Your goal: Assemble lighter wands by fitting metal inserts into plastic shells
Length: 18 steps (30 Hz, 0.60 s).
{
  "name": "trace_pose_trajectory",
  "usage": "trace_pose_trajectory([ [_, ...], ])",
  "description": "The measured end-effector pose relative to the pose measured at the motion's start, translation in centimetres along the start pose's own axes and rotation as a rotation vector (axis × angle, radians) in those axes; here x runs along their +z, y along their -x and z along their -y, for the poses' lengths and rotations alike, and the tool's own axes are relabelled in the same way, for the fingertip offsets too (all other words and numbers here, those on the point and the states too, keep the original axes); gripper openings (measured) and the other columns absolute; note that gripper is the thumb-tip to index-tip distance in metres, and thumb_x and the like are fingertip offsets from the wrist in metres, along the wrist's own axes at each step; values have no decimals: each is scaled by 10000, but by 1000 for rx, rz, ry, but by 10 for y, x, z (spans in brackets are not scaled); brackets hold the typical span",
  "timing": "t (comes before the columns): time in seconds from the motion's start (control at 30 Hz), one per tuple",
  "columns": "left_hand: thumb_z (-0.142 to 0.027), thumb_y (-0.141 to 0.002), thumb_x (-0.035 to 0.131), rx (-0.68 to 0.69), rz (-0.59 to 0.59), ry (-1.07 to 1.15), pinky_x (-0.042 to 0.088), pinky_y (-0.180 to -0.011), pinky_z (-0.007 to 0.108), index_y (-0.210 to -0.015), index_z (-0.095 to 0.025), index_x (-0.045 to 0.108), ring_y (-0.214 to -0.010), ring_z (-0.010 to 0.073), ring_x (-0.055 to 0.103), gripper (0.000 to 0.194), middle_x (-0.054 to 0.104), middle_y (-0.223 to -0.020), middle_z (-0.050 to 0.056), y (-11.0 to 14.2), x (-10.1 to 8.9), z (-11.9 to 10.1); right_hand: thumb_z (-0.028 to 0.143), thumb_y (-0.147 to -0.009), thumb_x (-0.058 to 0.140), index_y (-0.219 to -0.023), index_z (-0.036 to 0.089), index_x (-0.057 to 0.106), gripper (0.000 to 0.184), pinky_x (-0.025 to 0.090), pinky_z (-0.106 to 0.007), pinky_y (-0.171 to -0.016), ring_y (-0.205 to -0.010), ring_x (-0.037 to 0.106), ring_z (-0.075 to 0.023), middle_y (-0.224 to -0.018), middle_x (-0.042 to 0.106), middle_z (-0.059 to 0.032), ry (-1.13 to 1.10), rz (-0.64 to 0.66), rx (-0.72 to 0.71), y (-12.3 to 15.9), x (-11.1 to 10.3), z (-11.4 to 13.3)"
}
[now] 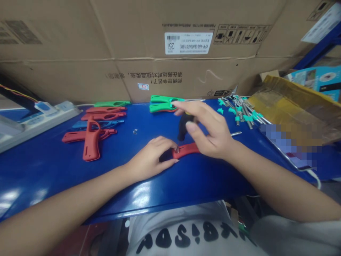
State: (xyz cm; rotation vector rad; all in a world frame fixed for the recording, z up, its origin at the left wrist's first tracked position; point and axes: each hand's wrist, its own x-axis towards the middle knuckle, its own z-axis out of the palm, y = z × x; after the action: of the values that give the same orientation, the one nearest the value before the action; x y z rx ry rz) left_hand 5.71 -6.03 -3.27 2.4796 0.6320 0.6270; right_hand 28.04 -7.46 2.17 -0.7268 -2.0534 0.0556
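The grip of the right hand (209,129) is closed around a black handle (182,128), forefinger pointing out to the left. The handle's lower end is just above a red lighter (186,150); whether anything touches there I cannot tell. The grip of the left hand (147,156) is pinched on the lighter's left end, thumb on the near side and fingers on the far side. The lighter lies on the blue worktop (138,193) between the hands, its middle hidden behind the right hand, with a metal tube (236,134) showing beyond.

A few tiny metal pieces (135,131) lie left of the handle. Behind the right forefinger are two green lighters (163,106), partly covered by that hand. Further left is a cluster of lighters: one red lighter (92,144) crosses over another, with a blue lighter (80,124), more red ones and a green one behind.

To the right, metal tubes with green parts (241,113) lie heaped against a yellow-taped box (290,99), near a phone (287,144) and its white cable (315,177). A power strip (50,119) borders the left side; a cardboard sheet (87,42) walls off the back.
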Motion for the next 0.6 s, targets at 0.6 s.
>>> trace_pose_trajectory([
  [0.6,-334,-946,661,0,-2,-11,466,-989,416,-1115,-219,601,-1094,245,621,214,687,-1140,66,1,0,2,383,-1000,571,-1214,231,693,290,597,-325,-791,-815,688,-167,-944,724,-44,56,-25,-81,-5,-7,5],
])
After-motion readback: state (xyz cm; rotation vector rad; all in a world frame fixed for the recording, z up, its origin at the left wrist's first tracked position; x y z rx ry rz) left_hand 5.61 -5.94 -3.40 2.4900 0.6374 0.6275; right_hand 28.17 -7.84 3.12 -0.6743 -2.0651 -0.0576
